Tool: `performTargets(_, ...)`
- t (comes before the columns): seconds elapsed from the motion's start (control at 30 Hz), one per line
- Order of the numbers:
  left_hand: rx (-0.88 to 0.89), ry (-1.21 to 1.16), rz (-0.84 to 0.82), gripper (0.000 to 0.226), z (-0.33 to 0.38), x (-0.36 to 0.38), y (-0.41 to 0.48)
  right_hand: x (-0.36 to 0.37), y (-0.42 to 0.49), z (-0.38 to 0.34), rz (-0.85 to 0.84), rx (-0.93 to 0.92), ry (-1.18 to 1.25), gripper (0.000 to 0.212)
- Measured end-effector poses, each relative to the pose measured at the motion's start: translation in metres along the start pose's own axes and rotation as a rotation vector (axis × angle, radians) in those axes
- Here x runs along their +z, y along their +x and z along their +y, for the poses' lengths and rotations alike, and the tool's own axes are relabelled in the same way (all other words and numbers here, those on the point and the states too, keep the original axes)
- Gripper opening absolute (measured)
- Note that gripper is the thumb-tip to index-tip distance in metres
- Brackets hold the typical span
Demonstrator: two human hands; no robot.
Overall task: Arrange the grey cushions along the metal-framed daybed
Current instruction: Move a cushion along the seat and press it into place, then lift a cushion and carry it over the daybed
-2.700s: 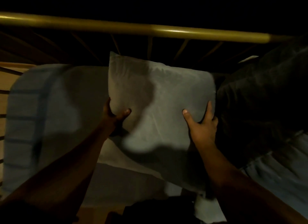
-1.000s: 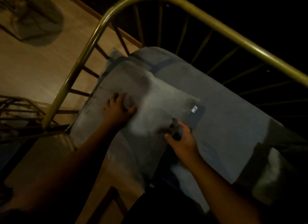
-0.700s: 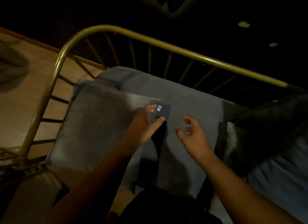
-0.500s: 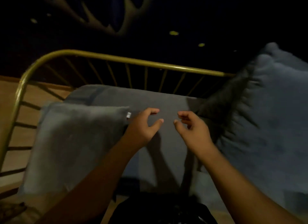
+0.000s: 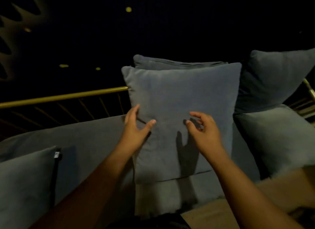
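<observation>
End cushion (image 5: pixel 25 181) is down; both empty, spread hands, left hand (image 5: pixel 136 129) and right hand (image 5: pixel 202 131), now reach the upright middle cushion (image 5: pixel 184 99).

I have one view only, from the head camera, so nothing overlaps. It looks forward and down over the forearms at the upright grey cushion (image 5: pixel 182 109), close in. The gold rail (image 5: pixel 64 96) runs left of that cushion, with darkness above it.

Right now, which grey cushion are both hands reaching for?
The upright centre cushion, directly before the left hand and right hand; the others sit off to the sides.
</observation>
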State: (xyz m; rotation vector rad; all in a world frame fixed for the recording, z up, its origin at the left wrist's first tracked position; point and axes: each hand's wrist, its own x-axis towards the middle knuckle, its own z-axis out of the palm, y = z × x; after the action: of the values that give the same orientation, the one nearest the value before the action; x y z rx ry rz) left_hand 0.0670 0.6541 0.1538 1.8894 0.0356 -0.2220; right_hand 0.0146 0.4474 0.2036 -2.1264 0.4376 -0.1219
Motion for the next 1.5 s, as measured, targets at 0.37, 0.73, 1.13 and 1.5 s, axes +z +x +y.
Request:
performTargets(0.37, -0.165, -0.004, 0.282, 0.117, -0.029, 0.059, 0.062, -0.059, 0.098, 0.093, 0.152, 0.162, 0.047, 0.080)
performTargets(0.73, -0.074, -0.159, 0.262, 0.088, -0.037, 0.033, 0.053, -0.060, 0.090, 0.083, 0.062, 0.167, 0.234, 0.107)
performTargets(1.13, 0.044, -0.178, 0.328, 0.094, -0.026, -0.122, -0.013, 0.024, -0.013, -0.004, 0.043, -0.058, 0.370, 0.114)
performTargets(1.5, -0.018, -0.158, 0.685, 0.099, -0.076, -0.350, -0.032, 0.239, -0.016, -0.130, -0.180, -0.158, 0.392, 0.125)
